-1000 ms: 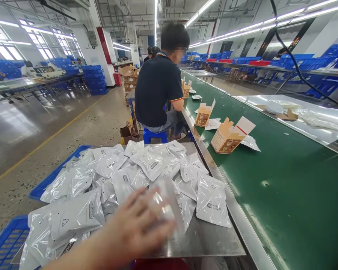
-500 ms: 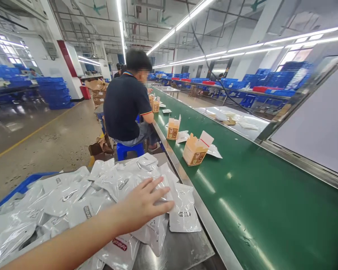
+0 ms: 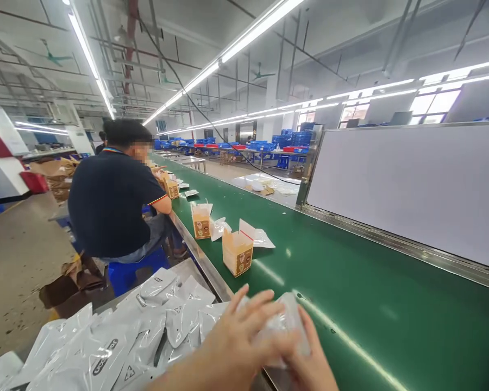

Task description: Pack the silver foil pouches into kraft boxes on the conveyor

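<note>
At the near edge of the green belt, my left hand (image 3: 244,336) and my right hand (image 3: 315,358) are together around a whitish, shiny plastic pouch (image 3: 295,320). The left fingers lie partly spread over its near side, with the thumb across it. My right hand grips it from the right, its fingers mostly hidden behind. Motion blur smears both hands and the pouch, and no print on it is readable. To the left, a heap of white sealed pouches (image 3: 118,331) lies beside the belt. An open tan printed carton (image 3: 237,252) stands on the belt just beyond my hands.
The green conveyor belt (image 3: 375,304) has a metal edge (image 3: 204,258). Farther along stand another open carton (image 3: 201,222) and loose white pouches (image 3: 261,238). A co-worker (image 3: 114,201) sits on a blue stool (image 3: 136,269) at the left. A large pale panel (image 3: 407,190) rises across the belt.
My left hand has moved right, off the pouch heap to the belt's edge. My right hand has come into view, and both now hold a pouch. The view has swung right.
</note>
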`<state>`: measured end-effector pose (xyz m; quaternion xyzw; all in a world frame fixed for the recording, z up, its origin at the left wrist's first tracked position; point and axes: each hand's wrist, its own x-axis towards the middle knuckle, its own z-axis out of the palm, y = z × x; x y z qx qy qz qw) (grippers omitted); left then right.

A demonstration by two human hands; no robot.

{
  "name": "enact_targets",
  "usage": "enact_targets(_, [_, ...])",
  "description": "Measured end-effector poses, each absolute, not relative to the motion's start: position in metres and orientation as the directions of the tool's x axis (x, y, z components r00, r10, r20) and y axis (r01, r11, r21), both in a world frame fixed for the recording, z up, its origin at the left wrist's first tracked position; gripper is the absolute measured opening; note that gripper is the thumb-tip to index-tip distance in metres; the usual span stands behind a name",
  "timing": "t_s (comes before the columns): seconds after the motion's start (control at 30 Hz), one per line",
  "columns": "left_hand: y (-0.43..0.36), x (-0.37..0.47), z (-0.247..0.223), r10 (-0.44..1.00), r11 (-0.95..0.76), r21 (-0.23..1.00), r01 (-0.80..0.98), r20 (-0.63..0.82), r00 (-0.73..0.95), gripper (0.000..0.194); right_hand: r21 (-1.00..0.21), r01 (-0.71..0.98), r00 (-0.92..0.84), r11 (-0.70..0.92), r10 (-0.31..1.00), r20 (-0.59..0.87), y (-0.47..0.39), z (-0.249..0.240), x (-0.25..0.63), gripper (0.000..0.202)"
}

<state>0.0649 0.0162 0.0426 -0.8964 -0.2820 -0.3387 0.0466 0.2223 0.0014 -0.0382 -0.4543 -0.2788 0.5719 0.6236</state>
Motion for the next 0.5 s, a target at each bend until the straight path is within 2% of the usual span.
enact_targets(0.07, [0.044,0.06,0.047,0.731,-0.612,0.485,0.625,0.649,0.212,0.04,-0.89,-0.456,0.314,-0.01,0.934,-0.171,0.019,-0.017,0.248,0.089])
enact_targets(0.13, [0.077,0.055,0.041,0.86,-0.262,0.806,0.531,0.445,-0.251,0.052,-0.929,-0.348,0.422,0.122,0.906,-0.039,0.039,0.008,0.267,0.078])
enact_targets(0.17, [0.094,0.054,0.035,0.889,-0.131,0.892,0.432,0.298,-0.346,0.07,-0.942,-0.258,0.46,0.213,0.885,0.074,0.049,0.019,0.272,0.07])
enact_targets(0.23, [0.123,0.057,0.016,0.929,-0.031,0.954,0.297,0.138,-0.345,0.103,-0.921,-0.063,0.461,0.384,0.83,0.315,0.072,0.039,0.269,0.056])
enact_targets(0.3, [0.144,0.066,-0.003,0.952,-0.023,0.971,0.236,0.094,-0.292,0.112,-0.877,0.067,0.38,0.475,0.801,0.463,0.096,0.05,0.256,0.045])
enact_targets(0.4, [0.158,0.084,-0.025,0.965,-0.03,0.983,0.183,0.075,-0.249,0.091,-0.809,0.228,0.2,0.542,0.787,0.584,0.128,0.053,0.24,0.031])
enact_targets(0.5, [0.155,0.097,-0.038,0.973,-0.062,0.983,0.171,0.098,-0.207,0.065,-0.706,0.407,-0.009,0.58,0.775,0.631,0.143,0.05,0.248,0.017])
